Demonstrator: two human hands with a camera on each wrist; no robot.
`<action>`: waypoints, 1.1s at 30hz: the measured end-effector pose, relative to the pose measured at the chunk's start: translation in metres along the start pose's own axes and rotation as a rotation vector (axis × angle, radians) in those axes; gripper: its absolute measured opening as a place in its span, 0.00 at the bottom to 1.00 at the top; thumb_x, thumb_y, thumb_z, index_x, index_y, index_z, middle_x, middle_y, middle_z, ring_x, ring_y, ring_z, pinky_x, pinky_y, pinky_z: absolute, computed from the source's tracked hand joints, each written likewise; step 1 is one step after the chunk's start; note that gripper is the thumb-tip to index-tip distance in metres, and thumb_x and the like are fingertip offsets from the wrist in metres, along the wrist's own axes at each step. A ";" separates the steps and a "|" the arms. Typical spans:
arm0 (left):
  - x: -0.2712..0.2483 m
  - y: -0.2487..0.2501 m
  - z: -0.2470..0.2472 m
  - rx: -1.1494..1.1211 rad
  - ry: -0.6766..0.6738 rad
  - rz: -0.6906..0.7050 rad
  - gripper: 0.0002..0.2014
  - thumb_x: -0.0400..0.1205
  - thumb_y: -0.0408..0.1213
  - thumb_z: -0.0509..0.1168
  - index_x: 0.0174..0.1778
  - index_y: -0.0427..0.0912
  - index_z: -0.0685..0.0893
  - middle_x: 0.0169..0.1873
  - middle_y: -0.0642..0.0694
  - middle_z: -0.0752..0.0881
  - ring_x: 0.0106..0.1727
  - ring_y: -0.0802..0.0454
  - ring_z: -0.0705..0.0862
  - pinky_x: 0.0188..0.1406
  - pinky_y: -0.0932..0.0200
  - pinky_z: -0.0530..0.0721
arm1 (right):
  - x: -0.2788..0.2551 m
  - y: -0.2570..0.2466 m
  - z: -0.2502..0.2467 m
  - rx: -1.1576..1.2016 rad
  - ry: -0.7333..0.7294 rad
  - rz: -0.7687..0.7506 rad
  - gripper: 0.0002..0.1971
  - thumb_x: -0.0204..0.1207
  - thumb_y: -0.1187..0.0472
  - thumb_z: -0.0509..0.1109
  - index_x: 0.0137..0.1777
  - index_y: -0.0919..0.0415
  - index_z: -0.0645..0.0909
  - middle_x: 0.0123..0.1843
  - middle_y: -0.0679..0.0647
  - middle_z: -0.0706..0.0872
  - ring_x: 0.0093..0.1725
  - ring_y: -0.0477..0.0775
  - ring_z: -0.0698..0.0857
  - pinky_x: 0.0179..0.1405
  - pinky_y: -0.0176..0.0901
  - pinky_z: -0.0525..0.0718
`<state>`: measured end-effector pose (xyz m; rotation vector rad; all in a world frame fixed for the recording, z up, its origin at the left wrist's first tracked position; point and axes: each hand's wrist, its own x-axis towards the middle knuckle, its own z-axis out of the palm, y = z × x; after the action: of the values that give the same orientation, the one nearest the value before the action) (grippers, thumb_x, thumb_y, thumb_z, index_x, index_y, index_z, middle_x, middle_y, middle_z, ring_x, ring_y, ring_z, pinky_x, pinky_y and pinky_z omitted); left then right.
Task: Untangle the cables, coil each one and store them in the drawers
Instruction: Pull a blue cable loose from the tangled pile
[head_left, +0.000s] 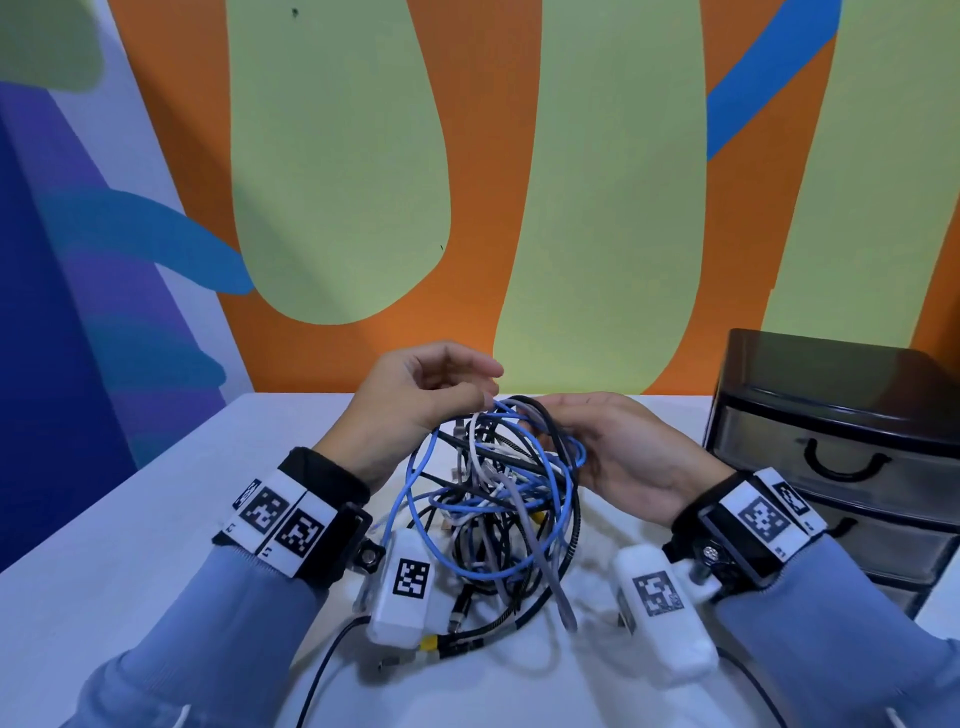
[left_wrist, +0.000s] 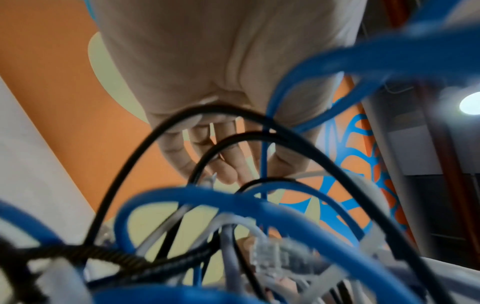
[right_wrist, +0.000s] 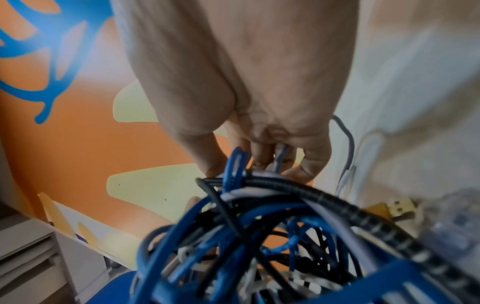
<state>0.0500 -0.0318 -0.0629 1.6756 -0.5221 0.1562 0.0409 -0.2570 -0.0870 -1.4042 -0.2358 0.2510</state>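
Overhead first, head view: a tangle of cables (head_left: 493, 499) (blue, black, grey, white, one braided) is seen lifted partly off the white table (head_left: 130, 571), w/ loose ends trailing on the table toward the person. The left hand (head_left: 415, 405) is raised at the tangle's upper left, fingers curled, thumb & fingertips pinching strands at the top of the bundle. The right hand (head_left: 618, 452) is held palm-up against the tangle's right side, fingers reaching in among the loops. A dark drawer unit (head_left: 836, 467) w/ translucent fronts is set at the table's right edge, near the right hand; its visible drawers are closed. Wrist bands w/ printed markers are worn on both arms.

Left wrist view: the left hand (left_wrist: 221, 82) is seen from below, fingers (left_wrist: 228, 164) bent downward behind black & blue loops (left_wrist: 233, 199); a clear network plug (left_wrist: 267, 257) on a grey lead sits low in frame. Much is blurred.

Right wrist view: the right hand (right_wrist: 246, 92) is seen w/ fingers (right_wrist: 306, 164) curled around blue & grey strands at the top of the bundle (right_wrist: 259, 226); a gold-coloured USB plug (right_wrist: 389, 209) shows at right.
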 end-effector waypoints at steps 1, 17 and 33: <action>0.000 0.000 0.002 0.008 -0.020 -0.006 0.12 0.81 0.21 0.73 0.55 0.39 0.93 0.51 0.40 0.95 0.55 0.46 0.93 0.61 0.53 0.88 | 0.000 0.000 0.000 0.005 0.001 -0.006 0.16 0.79 0.64 0.74 0.64 0.71 0.90 0.54 0.63 0.89 0.42 0.54 0.80 0.36 0.37 0.83; -0.002 0.001 0.012 0.015 -0.066 0.043 0.11 0.81 0.18 0.71 0.46 0.39 0.91 0.39 0.43 0.88 0.40 0.51 0.85 0.42 0.63 0.83 | -0.004 0.000 0.017 -0.118 0.243 -0.228 0.13 0.82 0.72 0.69 0.50 0.61 0.96 0.49 0.58 0.96 0.42 0.49 0.86 0.42 0.45 0.80; -0.002 0.011 0.011 -0.029 -0.008 -0.021 0.20 0.82 0.42 0.77 0.33 0.39 0.75 0.26 0.46 0.70 0.29 0.47 0.70 0.32 0.60 0.76 | -0.006 0.001 0.024 -0.241 0.362 -0.382 0.04 0.79 0.62 0.80 0.49 0.53 0.95 0.39 0.56 0.87 0.39 0.46 0.84 0.49 0.36 0.80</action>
<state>0.0420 -0.0427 -0.0555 1.6529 -0.5104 0.1265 0.0281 -0.2367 -0.0841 -1.5808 -0.2332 -0.3557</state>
